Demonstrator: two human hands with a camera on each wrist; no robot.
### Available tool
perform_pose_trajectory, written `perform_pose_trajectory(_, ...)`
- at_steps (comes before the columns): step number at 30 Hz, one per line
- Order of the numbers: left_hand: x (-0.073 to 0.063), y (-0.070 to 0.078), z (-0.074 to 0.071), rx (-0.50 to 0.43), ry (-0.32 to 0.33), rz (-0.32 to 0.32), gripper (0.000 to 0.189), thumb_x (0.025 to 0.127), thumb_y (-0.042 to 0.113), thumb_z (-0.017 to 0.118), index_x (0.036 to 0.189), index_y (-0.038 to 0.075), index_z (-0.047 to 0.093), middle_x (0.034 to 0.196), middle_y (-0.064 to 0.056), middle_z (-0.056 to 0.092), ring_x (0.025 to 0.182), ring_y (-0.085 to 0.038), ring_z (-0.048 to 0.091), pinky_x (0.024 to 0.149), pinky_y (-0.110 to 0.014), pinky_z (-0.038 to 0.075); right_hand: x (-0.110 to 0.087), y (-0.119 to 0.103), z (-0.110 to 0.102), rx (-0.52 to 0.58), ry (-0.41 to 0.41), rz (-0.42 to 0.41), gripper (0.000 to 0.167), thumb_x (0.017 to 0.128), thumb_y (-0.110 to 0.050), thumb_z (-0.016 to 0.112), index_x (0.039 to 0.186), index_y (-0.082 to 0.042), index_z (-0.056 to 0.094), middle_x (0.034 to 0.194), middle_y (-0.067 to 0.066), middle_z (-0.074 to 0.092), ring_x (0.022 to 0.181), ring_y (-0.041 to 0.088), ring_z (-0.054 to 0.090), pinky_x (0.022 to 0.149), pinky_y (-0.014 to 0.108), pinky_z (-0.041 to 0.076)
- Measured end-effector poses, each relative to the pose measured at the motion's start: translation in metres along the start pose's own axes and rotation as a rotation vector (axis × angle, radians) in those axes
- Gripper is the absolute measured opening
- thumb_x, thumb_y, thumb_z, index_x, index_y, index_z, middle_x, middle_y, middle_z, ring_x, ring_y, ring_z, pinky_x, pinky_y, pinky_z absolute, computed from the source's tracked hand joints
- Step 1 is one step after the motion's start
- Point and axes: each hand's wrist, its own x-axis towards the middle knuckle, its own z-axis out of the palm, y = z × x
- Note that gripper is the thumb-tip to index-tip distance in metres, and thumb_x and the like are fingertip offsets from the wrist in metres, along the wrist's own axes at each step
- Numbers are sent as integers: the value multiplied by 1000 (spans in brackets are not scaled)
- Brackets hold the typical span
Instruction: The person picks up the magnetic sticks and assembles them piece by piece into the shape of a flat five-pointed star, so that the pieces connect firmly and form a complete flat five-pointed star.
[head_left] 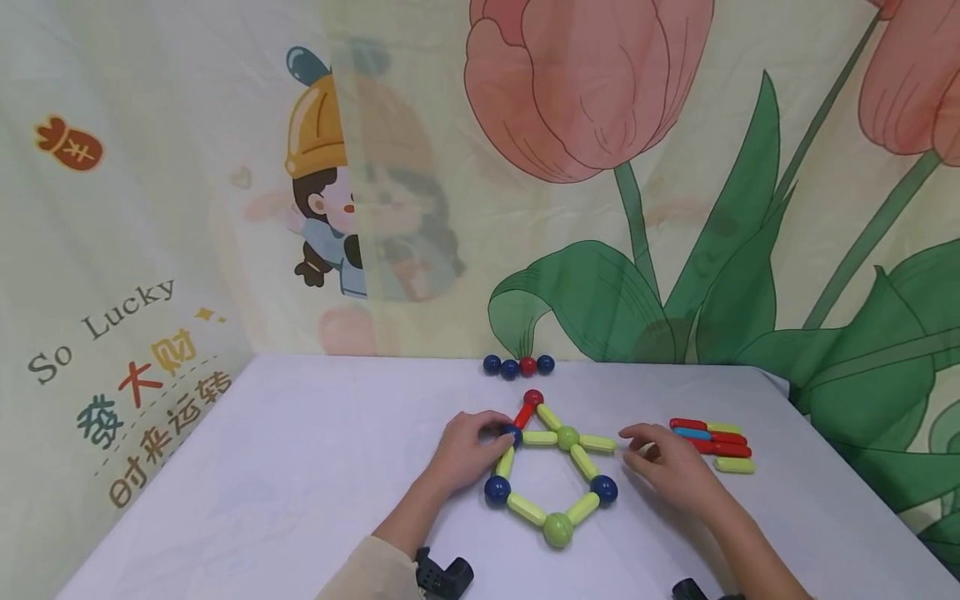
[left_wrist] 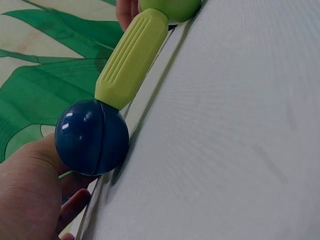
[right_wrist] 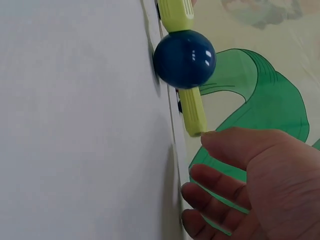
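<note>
Left hand (head_left: 467, 447) around a blue ball (head_left: 514, 434)

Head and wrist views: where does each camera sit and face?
Head: on the head, facing forward and down at a toy frame; left hand, right hand, forearms.
Left wrist: on that wrist, facing a blue ball; left hand, bit of right hand.
Right wrist: on that wrist, facing a green rod; right hand.
Wrist views share the tabletop and printed leaves.

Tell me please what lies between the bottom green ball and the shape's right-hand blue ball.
One yellow-green stick links the green ball to the blue ball, as the head view shows.
</note>
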Motion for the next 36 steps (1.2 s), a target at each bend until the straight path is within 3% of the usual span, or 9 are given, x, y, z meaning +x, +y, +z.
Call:
perform_pose_trajectory(9,0,0,1,6,3,1,29,97,28,70,122,16,73,120,-1,75,123,-26,64,121,-57,33,-9,15,-13,2,45,-18,37,94,-17,74,129,-7,67,115,11,68,97,22,63,79,37,61)
perform_pose_trajectory(20,0,-1,2,12,3,-3,28,97,29,70,123,18,73,118,1,76,120,-23,64,115,-53,40,-16,36,-33,-4,117,-23,37,96,-16,71,130,-4,66,121,18,68,104,32,64,73,32,59)
perform_pose_trajectory(28,1,-1,2,16,2,3,28,97,28,70,122,18,73,118,0,76,120,-24,65,116,-55,38,-17,57,-49,11,86,39,41,99,-20,67,134,0,62,139,32,53,117,48,58,88,51,61)
perform_pose_trajectory(32,1,-1,3,19,1,8,28,97,29,69,122,17,73,118,0,76,121,-25,65,119,-55,35,-17,65,-53,-17,98,38,38,99,-18,66,131,2,63,137,34,54,115,48,59,86,52,61)
perform_pose_trajectory(36,0,-1,2,25,4,5,28,97,29,70,122,18,74,118,1,76,120,-24,65,114,-54,41,-18,71,-57,-30,96,57,38,99,-20,67,129,3,63,133,35,56,113,48,57,86,52,61)
